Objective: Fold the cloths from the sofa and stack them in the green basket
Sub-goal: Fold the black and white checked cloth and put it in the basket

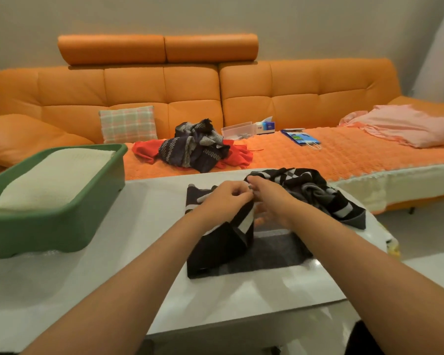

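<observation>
A dark striped cloth (pixel 215 252) is laid on the worktop (pixel 139 226) so that it can be folded flat. One edge is pinched and raised by the fingers of the left hand (pixel 222 198) and the right hand (pixel 273 198), held close together, probably to carry it over into a fold. The green basket (pixel 36 234) is set near on the left, within reach, with a folded cream cloth (pixel 51 180) inside. More cloths (pixel 195 147) lie heaped on the sofa (pixel 267 98).

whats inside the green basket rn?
One folded cream cloth lies in the green basket and fills most of it. The basket's floor, and anything under the cloth, is covered.
</observation>
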### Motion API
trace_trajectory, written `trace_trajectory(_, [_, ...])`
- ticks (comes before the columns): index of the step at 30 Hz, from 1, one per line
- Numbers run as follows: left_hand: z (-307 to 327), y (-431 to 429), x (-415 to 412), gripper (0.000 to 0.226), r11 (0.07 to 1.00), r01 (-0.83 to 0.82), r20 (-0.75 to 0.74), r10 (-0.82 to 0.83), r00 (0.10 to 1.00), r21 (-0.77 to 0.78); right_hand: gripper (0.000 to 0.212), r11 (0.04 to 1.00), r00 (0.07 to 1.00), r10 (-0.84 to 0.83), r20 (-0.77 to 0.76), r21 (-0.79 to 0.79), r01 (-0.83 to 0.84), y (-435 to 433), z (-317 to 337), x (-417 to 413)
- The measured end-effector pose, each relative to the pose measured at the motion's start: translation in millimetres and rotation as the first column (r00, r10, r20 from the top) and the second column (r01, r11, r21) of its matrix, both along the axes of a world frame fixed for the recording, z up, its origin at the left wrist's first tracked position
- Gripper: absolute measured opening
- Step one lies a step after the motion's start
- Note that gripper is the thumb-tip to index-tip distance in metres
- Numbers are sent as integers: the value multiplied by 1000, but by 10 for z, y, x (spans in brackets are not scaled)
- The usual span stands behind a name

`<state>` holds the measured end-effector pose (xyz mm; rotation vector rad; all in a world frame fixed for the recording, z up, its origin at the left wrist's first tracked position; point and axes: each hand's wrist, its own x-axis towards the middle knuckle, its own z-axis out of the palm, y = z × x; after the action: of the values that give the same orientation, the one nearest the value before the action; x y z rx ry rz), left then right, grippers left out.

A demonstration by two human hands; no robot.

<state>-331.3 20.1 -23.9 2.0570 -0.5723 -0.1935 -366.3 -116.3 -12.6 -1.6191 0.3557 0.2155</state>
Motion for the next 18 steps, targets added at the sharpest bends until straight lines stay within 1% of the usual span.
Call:
trace_trajectory(2, [-155, -144, -4, 15, 993, 93, -75, -87, 993, 75, 29, 994, 998, -11, -63, -105, 5, -149, -78, -26])
trace_trajectory(4, [-320, -186, -27, 20, 979, 157, -117, -142, 983, 133, 26, 965, 995, -24, -101, -262, -3, -240, -190, -46])
trace_trajectory(5, [-394, -180, -29, 25, 977, 157, -119, -140, 983, 144, 28, 941, 994, -35, -105, -339, -2, -268, -262, -35])
trace_trajectory(8, [-509, -95, -67, 33, 984, 59, -10, -58, 998, 165, 35, 875, 998, -26, -61, -483, -7, -306, -452, 56])
trace_trajectory(11, [-571, 100, -122, 34, 991, -87, 164, 71, 984, 98, 25, 776, 999, 9, -50, -629, -39, -291, -535, 135])
trace_trajectory(13, [-599, 246, -134, 30, 984, -124, 319, 79, 945, 126, 26, 745, 1000, -5, -24, -667, -12, -320, -544, 178])
trace_trajectory(15, [-628, 355, -140, 23, 969, -132, 426, 31, 904, 210, 30, 786, 998, -41, 56, -614, 67, -388, -483, 173])
trace_trajectory(17, [-667, 416, -178, 24, 948, -129, 473, -24, 881, 290, 32, 799, 990, -104, 94, -585, 139, -502, -414, 115])
trace_trajectory(18, [-695, 437, -202, 31, 935, -113, 467, -61, 882, 335, 34, 789, 989, -121, 81, -597, 145, -561, -402, 72])
